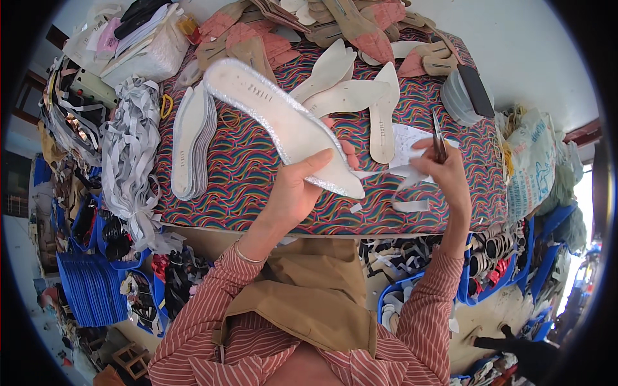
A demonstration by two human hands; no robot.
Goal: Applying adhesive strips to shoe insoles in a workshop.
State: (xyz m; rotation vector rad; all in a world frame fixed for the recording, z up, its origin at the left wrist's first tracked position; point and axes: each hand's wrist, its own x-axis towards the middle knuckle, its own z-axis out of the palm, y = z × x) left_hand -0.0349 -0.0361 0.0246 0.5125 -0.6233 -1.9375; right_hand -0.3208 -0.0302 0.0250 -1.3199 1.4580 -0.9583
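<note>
Two hands are working: my left hand (297, 186) is gripping the white silver-edged shoe insole (280, 122), its long axis running ten to four o'clock, toe pointing toward my right hand (444, 170) pinching small dark scissors (439, 138).

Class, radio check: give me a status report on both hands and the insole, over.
Left hand grips white glitter-edged insole, raised over the table. Right hand holds scissors, pale strip at fingertips. Nothing between them.

- Sleeves (212, 302): long, red-and-white striped shirt fabric, reaching to both wrists.
- Apron (309, 302): tan-brown cloth, worn over the shirt front.
- Bracelet (248, 256): thin band at left wrist.
</note>
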